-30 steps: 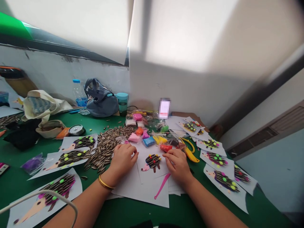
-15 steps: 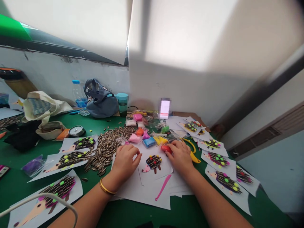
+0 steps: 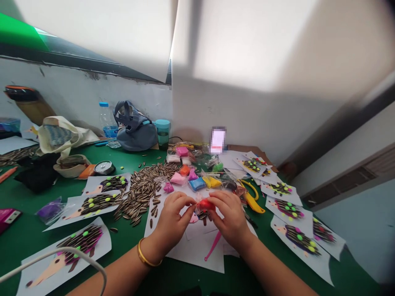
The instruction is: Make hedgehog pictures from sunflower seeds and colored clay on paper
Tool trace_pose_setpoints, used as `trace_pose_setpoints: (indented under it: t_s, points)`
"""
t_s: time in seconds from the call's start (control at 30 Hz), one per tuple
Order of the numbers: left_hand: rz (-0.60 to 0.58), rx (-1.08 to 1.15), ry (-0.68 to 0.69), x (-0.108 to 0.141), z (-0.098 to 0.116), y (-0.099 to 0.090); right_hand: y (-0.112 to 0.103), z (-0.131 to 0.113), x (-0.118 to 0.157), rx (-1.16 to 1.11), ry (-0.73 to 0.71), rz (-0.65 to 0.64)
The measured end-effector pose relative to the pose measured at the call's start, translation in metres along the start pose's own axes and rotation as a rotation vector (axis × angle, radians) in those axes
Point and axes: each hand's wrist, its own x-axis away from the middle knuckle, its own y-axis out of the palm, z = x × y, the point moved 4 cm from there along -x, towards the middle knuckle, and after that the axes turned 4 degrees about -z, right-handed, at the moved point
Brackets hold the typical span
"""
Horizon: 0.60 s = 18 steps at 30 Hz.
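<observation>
A red packet of modelling clay [image 3: 206, 203] in clear plastic is held up between my two hands. My left hand [image 3: 175, 213] pinches the wrapper's left end. The fingers of my right hand [image 3: 230, 213] close on the packet's right side. Below them, a small hedgehog picture [image 3: 194, 218] made of clay and seeds lies on white paper [image 3: 182, 250], mostly hidden by my hands. A pink clay tool [image 3: 212, 246] rests on the paper, its upper end under my right hand.
Sunflower seeds [image 3: 138, 193] are heaped left of the paper. Behind it lie clay packets, among them blue [image 3: 197, 183] and yellow [image 3: 211, 181]. Yellow-handled scissors [image 3: 254, 201] are at right. Finished hedgehog sheets [image 3: 296, 238] flank both sides. A white cable [image 3: 77, 251] crosses the lower left.
My right hand has brought the red clay packet left and nearer, over the hedgehog picture. My left hand has moved right and taken hold of its wrapper. The view has shifted slightly.
</observation>
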Motion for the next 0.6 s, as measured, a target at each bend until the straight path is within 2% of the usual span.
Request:
trace_pose_setpoints:
  t_s: [0.2, 0.3, 0.47, 0.6]
  points:
    - [-0.018, 0.137, -0.1, -0.002, -0.007, 0.003, 0.001, -0.001, 0.003, -0.025, 0.004, -0.006]
    - [-0.026, 0.178, -0.105, -0.002, -0.007, 0.006, 0.004, -0.002, 0.004, -0.028, 0.016, -0.016]
    - [-0.046, 0.14, -0.027, 0.0, -0.005, 0.007, 0.004, -0.002, 0.004, -0.024, 0.02, -0.017]
    - [-0.129, -0.034, 0.117, 0.003, 0.006, 0.009, 0.002, -0.004, 0.005, -0.068, 0.019, -0.02]
